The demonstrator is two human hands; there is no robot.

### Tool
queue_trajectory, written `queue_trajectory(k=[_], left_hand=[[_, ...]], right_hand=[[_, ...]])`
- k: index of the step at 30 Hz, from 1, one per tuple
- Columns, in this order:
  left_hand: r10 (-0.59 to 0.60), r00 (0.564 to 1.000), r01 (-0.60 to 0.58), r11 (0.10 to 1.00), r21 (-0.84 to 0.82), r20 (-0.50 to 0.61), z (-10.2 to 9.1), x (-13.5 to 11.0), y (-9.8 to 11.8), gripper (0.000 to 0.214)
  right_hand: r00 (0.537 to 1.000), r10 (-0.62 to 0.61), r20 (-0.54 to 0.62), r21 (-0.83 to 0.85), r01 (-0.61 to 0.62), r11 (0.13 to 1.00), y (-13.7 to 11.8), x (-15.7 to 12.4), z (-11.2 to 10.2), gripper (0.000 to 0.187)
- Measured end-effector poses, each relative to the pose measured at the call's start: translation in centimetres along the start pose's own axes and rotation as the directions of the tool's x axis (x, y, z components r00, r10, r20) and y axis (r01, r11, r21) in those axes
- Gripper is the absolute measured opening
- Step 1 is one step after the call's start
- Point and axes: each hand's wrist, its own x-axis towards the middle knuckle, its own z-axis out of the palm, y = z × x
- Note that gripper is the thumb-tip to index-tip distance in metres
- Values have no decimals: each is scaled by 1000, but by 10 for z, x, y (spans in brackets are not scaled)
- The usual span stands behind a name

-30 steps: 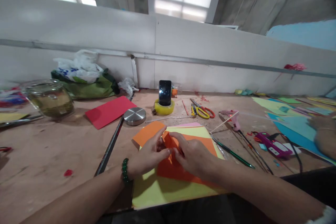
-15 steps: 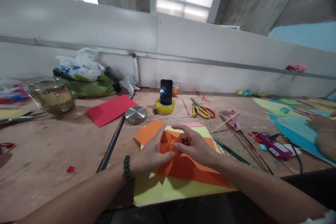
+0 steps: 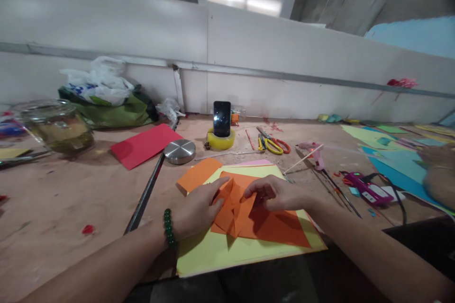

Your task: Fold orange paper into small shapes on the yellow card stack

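Note:
A folded piece of orange paper (image 3: pixel 232 206) with creased flaps meeting near its centre is between my hands. My left hand (image 3: pixel 201 208), with a green bead bracelet (image 3: pixel 169 228) on the wrist, grips its left side between thumb and fingers. On the other side, my right hand (image 3: pixel 279 192) has curled fingers pinching the right flap. Beneath lies a flat sheet of orange paper (image 3: pixel 280 229), resting on a stack of pale yellow paper (image 3: pixel 202 255). Another orange piece (image 3: pixel 201 173) pokes out at the stack's upper left corner.
Behind the stack are a round metal lid (image 3: pixel 180 151), a phone (image 3: pixel 222 118) propped in a yellow tape roll (image 3: pixel 221 140), and scissors (image 3: pixel 273 144). A pink glue gun (image 3: pixel 314 154) and purple power strip (image 3: pixel 373 191) lie right, near another person's hand (image 3: pixel 439 158). Red paper (image 3: pixel 145 146) lies left.
My hands have moved apart, the right one shifting rightward, so more of the folded orange paper's centre shows. The whole view has shifted slightly.

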Motion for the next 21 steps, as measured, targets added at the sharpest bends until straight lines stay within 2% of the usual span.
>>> queue_trajectory(k=[2, 5, 7, 9, 11, 14, 17, 19, 21], left_hand=[[19, 999, -23, 994, 111, 30, 3, -2, -3, 50], [16, 999, -26, 971, 238, 42, 5, -3, -4, 53], [48, 999, -44, 954, 297, -5, 5, -4, -1, 51], [139, 987, -105, 932, 346, -75, 4, -5, 3, 47], [262, 960, -200, 888, 413, -101, 3, -8, 9, 45], [376, 926, -333, 776, 536, 31, 0, -12, 20, 38], [323, 932, -355, 723, 592, 165, -3, -15, 30, 21], [289, 944, -325, 723, 610, 160, -4, -16, 33, 21], [282, 952, -297, 743, 600, 122, -4, -16, 32, 25]], right_hand=[[999, 13, 45, -120, -7, 993, 1, 0, -5, 39], [997, -79, -25, -352, 65, 934, 0, 6, -4, 20], [985, -168, -37, -457, 132, 880, 0, 11, -1, 15], [981, -189, -33, -497, 148, 855, 0, 15, 1, 15], [989, -141, -42, -518, 99, 850, -1, 18, 4, 17], [992, -57, -115, -589, -22, 808, -5, 21, 9, 18], [982, -3, -190, -648, -123, 752, -10, 25, 11, 26], [985, 30, -168, -663, -136, 737, -11, 29, 8, 22], [993, 47, -104, -643, -103, 759, -10, 32, 3, 15]])
